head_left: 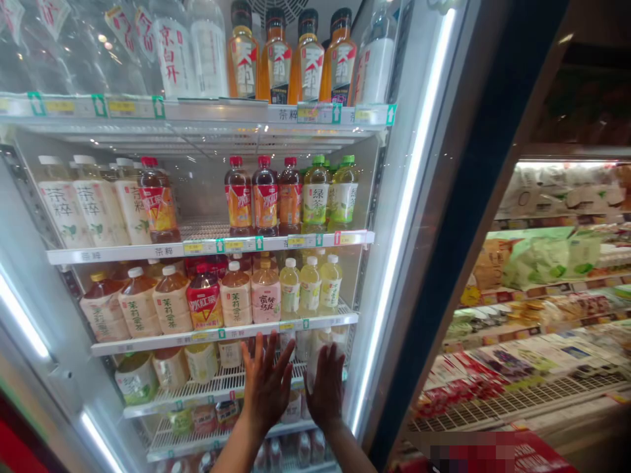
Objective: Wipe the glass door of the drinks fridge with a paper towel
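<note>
My left hand (pixel 267 380) is raised in front of the fourth shelf of an upright drinks cooler, fingers spread and nothing in it. Beside it, to the right, my right hand (pixel 325 386) is also up, with its fingers stretched upward and the thumb apart. Behind the right fingers stands a pale, clear bottle (pixel 319 341); whether they touch it I cannot tell. Partly covered by the left hand is a bottle with a cream label (pixel 229 353). Just above both hands runs the white front edge of the third shelf (pixel 315 323), carrying price tags.
Higher shelves hold red-capped tea bottles (pixel 238 197), green tea bottles (pixel 316 194) and amber bottles (pixel 275 59). Large tea bottles (pixel 170 302) fill the third shelf's left side. A lit frame strip (pixel 404 223) borders the cooler's right side. Farther right, another display (pixel 537 348) holds packaged food.
</note>
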Action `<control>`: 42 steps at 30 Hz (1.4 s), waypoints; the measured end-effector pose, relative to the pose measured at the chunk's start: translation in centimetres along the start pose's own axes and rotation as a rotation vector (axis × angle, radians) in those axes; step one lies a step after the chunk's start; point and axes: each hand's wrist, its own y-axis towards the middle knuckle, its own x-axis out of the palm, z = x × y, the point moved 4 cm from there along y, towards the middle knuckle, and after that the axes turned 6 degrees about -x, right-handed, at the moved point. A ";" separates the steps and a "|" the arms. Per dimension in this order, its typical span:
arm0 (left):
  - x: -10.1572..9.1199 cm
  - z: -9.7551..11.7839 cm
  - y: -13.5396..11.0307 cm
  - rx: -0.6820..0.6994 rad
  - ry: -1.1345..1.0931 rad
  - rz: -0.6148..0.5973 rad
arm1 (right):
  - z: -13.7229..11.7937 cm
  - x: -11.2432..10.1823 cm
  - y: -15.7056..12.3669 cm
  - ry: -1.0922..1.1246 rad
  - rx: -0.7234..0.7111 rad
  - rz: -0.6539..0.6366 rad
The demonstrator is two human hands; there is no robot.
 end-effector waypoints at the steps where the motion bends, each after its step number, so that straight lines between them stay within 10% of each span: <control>1: -0.2 -0.3 0.0 -0.012 0.006 0.001 | 0.1 -0.2 0.1 0.007 0.013 0.002; 7: -2.0 -3.8 -0.4 -0.150 0.094 -0.012 | -0.6 -0.9 8.1 0.076 0.150 0.141; 13: -4.6 -8.4 -1.9 -0.225 0.153 0.009 | -9.2 2.8 3.4 0.103 -0.156 -0.031; 19: -7.3 -14.3 -3.0 -0.281 0.174 0.032 | -10.2 2.9 6.5 0.084 0.091 0.071; 25: -9.0 -19.1 -3.9 -0.297 0.188 0.009 | -19.7 6.0 2.5 0.102 -0.219 -0.047; 32: -11.6 -23.8 -4.7 -0.285 0.144 0.017 | -24.4 7.3 8.0 0.073 -0.068 -0.117; 38: -13.1 -27.3 -5.8 -0.254 0.134 0.026 | -30.9 9.4 2.4 0.098 -0.246 -0.025; 42: -13.8 -28.9 -6.3 -0.242 0.143 0.038 | -32.8 10.1 5.2 0.096 -0.164 -0.036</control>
